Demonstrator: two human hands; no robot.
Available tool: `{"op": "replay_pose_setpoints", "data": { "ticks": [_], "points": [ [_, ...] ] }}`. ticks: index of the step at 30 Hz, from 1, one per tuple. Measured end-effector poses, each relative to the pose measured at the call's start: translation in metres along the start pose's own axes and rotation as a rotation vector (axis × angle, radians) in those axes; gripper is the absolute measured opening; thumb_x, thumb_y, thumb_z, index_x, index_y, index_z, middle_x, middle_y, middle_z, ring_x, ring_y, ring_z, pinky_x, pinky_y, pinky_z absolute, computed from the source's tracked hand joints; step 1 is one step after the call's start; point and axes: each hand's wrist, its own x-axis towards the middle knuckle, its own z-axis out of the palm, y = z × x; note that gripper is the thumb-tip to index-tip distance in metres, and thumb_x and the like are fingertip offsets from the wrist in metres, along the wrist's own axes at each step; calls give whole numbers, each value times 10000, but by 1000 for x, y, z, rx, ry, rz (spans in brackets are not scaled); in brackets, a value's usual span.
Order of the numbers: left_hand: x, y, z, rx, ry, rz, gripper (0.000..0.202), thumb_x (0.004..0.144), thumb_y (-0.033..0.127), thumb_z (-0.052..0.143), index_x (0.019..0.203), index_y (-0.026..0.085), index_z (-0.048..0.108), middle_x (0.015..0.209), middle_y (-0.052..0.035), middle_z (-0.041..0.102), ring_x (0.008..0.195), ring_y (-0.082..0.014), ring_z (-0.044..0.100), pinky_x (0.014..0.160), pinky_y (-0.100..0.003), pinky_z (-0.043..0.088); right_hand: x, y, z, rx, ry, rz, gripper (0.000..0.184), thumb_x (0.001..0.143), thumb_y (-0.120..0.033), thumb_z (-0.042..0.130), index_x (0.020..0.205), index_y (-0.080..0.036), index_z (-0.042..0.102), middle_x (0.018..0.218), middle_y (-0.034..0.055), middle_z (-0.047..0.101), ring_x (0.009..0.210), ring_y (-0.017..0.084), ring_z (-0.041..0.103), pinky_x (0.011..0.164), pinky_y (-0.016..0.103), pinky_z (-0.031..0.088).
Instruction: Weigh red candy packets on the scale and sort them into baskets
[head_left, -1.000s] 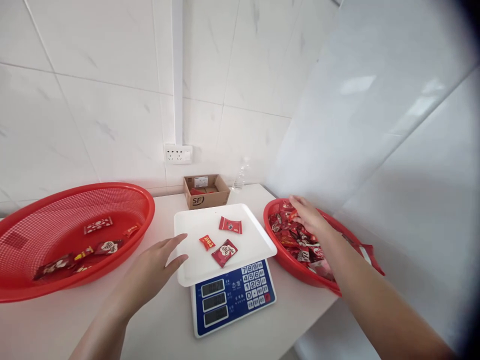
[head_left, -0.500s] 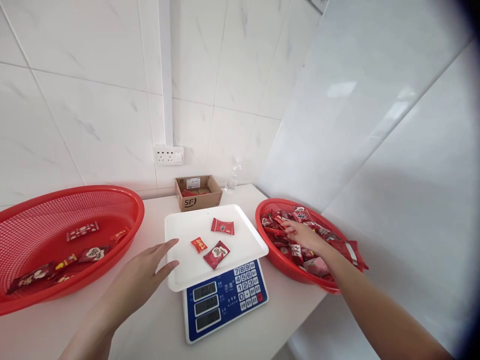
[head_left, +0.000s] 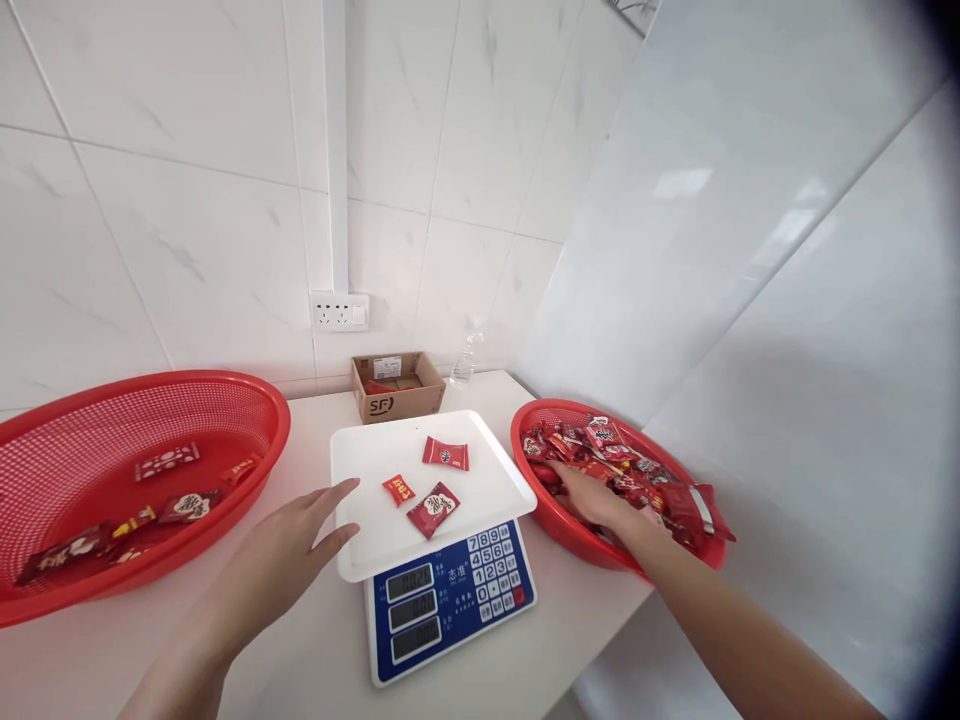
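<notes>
My left hand (head_left: 296, 545) is open at the left edge of the scale's white tray (head_left: 480, 505), thumb and fingers apart, with nothing in it. On the tray lie a small orange-red snack packet (head_left: 398, 490), a dark red snack packet (head_left: 433, 510) and a red snack packet (head_left: 445, 453). To the right, my right hand (head_left: 592, 497) reaches down into a red basket (head_left: 559, 532) heaped with small snack packets (head_left: 607, 435). Its fingers are stretched out among them near the basket's left side. The fingertips are partly hidden, and no packet shows clearly gripped.
Left of the scale stands another red basket (head_left: 255, 400) with several packets in it. The scale's blue panel (head_left: 454, 600) faces me. Behind the tray are a cardboard box (head_left: 401, 402) and a clear plastic bottle (head_left: 466, 358). Tiled walls close off the back and right.
My right hand has moved slightly left and lower within the right basket, and packets there have shifted. My left hand and the packets on the tray stay practically where they were.
</notes>
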Motion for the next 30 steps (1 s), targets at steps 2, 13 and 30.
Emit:
{"op": "replay_pose_setpoints", "data": {
  "ticks": [2, 13, 30],
  "points": [
    [-1, 1, -1, 2, -3, -2, 531, 895, 541, 351, 1371, 317, 420, 1337, -44, 555, 1209, -264, 522, 956, -416, 444, 4, -1, 2, -43, 40, 15, 324, 719, -233, 614, 1037, -280, 651, 965, 41, 718, 825, 239, 657, 762, 341, 476],
    [0, 0, 1, 14, -18, 6, 527, 897, 519, 361, 1381, 314, 406, 1346, -45, 546, 1210, -261, 521, 967, -417, 437, 17, 6, -29, -9, 162, 100, 366, 778, -269, 547, 1127, -177, 602, 1093, 94, 673, 1000, 238, 621, 859, 333, 453],
    [-8, 15, -13, 55, -43, 31, 506, 913, 447, 373, 1390, 280, 394, 1330, -61, 557, 1197, -270, 525, 933, -384, 442, -6, -115, 1, 287, -106, -179, 359, 736, -363, 621, 1069, -228, 623, 978, 59, 694, 917, 245, 638, 801, 355, 487]
  ]
}}
